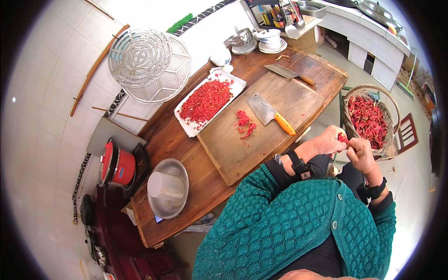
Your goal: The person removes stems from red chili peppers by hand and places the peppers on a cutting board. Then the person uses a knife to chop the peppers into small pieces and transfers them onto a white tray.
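Observation:
My left hand (330, 140) and my right hand (360, 155) meet over my lap, both pinching a red chili pepper (342, 138). Just beyond them stands a wicker basket (346, 115) filled with dried red chilies (367, 120). On the wooden cutting board (224, 154) lie a few whole red chilies (244, 120) and a cleaver with an orange handle (264, 111). A second cleaver with a wooden handle (285, 71) rests across the board's far edge. Chopped red chili (206, 101) covers much of a white tray (191, 132) beside the board.
The wooden table (206, 175) also carries a steel bowl (168, 210) with a white plastic container (164, 185) in it, stacked bowls (269, 36) and plates. A red cooker (124, 168) stands off its near-left end. A wooden chair (408, 134) is behind the basket.

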Motion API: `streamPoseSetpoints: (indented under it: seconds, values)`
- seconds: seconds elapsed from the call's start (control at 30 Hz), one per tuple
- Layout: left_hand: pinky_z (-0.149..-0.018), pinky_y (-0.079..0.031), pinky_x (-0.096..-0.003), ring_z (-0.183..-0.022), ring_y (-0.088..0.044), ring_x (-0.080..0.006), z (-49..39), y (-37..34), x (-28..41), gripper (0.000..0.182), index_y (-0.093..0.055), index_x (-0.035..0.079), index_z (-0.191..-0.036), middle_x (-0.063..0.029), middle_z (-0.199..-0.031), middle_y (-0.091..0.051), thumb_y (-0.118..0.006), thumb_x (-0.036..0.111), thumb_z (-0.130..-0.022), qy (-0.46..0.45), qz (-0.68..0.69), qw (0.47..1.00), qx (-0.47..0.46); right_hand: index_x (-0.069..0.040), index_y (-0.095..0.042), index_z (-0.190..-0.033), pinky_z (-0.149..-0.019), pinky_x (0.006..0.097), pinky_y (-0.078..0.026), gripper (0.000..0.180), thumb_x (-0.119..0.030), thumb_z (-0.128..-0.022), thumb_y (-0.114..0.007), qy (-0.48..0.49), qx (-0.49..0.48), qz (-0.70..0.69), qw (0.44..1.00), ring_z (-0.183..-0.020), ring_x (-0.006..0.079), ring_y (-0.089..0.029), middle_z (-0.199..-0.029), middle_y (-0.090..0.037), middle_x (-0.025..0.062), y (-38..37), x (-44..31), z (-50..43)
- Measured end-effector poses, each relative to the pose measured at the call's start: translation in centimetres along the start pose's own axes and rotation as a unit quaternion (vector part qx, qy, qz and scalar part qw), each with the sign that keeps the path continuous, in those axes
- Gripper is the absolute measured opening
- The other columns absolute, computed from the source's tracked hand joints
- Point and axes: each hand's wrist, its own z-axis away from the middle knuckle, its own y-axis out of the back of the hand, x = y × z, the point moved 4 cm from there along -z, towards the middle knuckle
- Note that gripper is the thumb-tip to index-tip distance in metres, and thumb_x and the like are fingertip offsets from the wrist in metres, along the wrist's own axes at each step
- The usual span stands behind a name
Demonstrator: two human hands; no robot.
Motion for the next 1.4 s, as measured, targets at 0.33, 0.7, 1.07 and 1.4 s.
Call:
streamPoseSetpoints:
  seconds: [0.33, 0.7, 1.07, 1.4]
  values:
    - [-0.057, -0.048, -0.0253, -0.065, -0.059, -0.0071, 1.5, -0.6, 5.5, 0.007, -0.068, 0.002, -0.089, -0.0033, -0.073, -0.066, -0.068, 0.008, -0.085, -0.135, -0.190, 0.972, 0.028, -0.007, -0.052, -0.069, -0.054, 0.0316, -0.047, 0.024, -0.019, -0.089, -0.049, -0.334, -0.047, -0.651, 0.680, -0.047, 0.0095, -0.035, -0.056, -0.039, -0.0021, -1.8, 1.2, 0.5]
    - [-0.057, -0.052, -0.0255, -0.062, -0.063, -0.0142, 2.7, 0.6, 3.2, 0.013, -0.060, -0.003, -0.097, -0.0085, -0.072, -0.065, -0.061, 0.010, -0.095, 0.017, 0.043, 0.994, 0.102, -0.002, -0.055, -0.063, -0.046, 0.0256, -0.044, 0.031, -0.019, -0.087, -0.050, -0.243, -0.025, -0.350, 0.904, -0.048, 0.0112, -0.055, -0.055, -0.054, 0.0027, 1.0, 8.2, 3.6]
    - [-0.040, -0.038, -0.0223, -0.042, -0.046, -0.0059, 12.3, 7.3, 2.8, 0.015, -0.055, 0.005, -0.089, 0.0007, -0.057, -0.053, -0.062, 0.017, -0.095, 0.092, -0.055, 0.924, 0.366, 0.003, -0.061, -0.100, -0.082, 0.0439, -0.050, 0.025, -0.006, -0.076, -0.061, -0.012, -0.093, 0.029, 0.995, -0.093, 0.0386, -0.061, -0.108, -0.061, 0.0230, -3.8, 12.6, 2.4]
    - [-0.077, -0.049, -0.0475, -0.087, -0.062, -0.0423, 18.7, 15.8, 1.9, 0.038, -0.058, 0.000, -0.090, -0.0238, -0.087, -0.064, -0.069, 0.036, -0.084, 0.212, -0.420, 0.757, 0.453, 0.005, -0.065, -0.097, -0.065, 0.0306, -0.053, 0.015, -0.002, -0.085, -0.059, 0.002, -0.321, -0.244, 0.915, -0.073, 0.0205, -0.068, -0.081, -0.069, 0.0158, -12.5, 0.8, -4.8]
